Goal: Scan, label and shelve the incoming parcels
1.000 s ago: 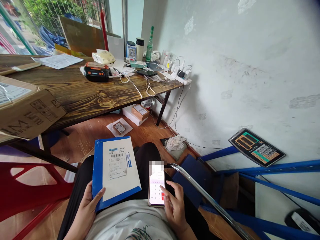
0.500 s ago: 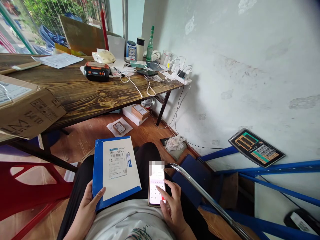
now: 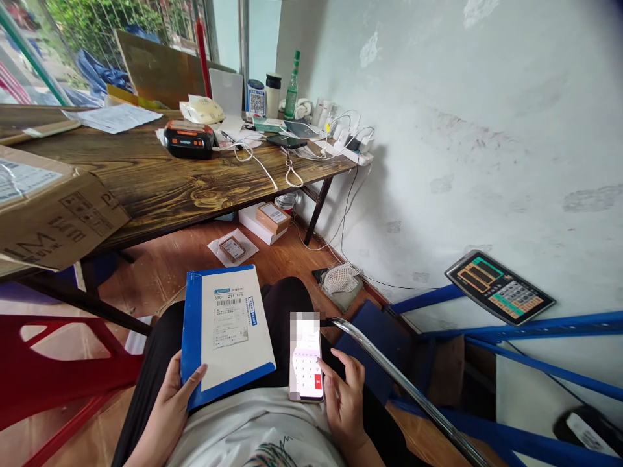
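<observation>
A flat blue-and-white cardboard envelope (image 3: 236,363) with a printed shipping label rests across my thigh. My left hand (image 3: 178,392) grips its lower left corner, thumb on top and the fingers out of sight underneath. To the right of it, a smartphone (image 3: 305,373) lies on my lap with a number keypad lit on its screen; the upper part is blurred out. My right hand (image 3: 344,386) is at the phone's right edge, index finger at the keypad's right column. Its fingers are apart and it holds nothing.
A wooden table (image 3: 233,172) ahead carries a label printer (image 3: 189,138), a green bottle (image 3: 292,91), cables and a cardboard box (image 3: 63,214). Small parcels (image 3: 232,248) lie on the floor. At right are a metal armrest (image 3: 389,373) and a scale display (image 3: 500,287); a red chair (image 3: 63,363) stands left.
My right hand has shifted right, its index finger moving from the middle of the keypad to the right edge. The left hand and envelope stay almost still.
</observation>
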The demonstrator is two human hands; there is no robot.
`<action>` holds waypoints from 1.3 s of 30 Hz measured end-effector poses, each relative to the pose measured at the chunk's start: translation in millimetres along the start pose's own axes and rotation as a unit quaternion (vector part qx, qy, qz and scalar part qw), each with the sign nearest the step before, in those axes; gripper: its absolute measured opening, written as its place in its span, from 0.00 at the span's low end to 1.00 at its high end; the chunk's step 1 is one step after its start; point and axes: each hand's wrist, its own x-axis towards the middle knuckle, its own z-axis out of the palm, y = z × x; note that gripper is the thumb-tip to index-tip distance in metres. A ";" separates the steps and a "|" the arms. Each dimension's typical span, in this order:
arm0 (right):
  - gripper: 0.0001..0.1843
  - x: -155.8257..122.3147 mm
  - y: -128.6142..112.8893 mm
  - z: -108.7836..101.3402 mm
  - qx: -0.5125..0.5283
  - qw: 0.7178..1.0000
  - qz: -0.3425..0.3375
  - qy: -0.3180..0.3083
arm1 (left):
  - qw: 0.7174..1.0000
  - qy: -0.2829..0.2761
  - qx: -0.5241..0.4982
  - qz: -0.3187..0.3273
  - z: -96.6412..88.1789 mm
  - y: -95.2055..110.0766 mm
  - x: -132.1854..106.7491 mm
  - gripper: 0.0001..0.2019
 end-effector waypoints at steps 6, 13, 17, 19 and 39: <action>0.21 6.3 -6.7 -0.2 0.046 0.997 -0.017 -0.056 | 1.000 -0.009 0.003 0.003 -1.2 -2.7 0.5 0.42; 0.22 6.2 -9.6 -2.2 0.058 0.995 -0.045 -0.065 | 1.000 -0.005 0.000 0.004 -2.0 -3.3 2.3 0.42; 0.19 -4.0 -0.6 -10.5 0.059 0.994 -0.091 -0.032 | 1.000 -0.012 -0.002 0.008 -3.5 -4.9 3.5 0.41; 0.16 -5.6 1.7 -12.1 0.066 0.991 -0.105 -0.041 | 1.000 -0.012 -0.003 0.009 -3.4 -5.5 3.6 0.41; 0.22 1.2 -0.1 -5.1 0.023 0.998 -0.034 -0.039 | 1.000 -0.017 -0.001 0.006 -3.6 -7.7 5.0 0.41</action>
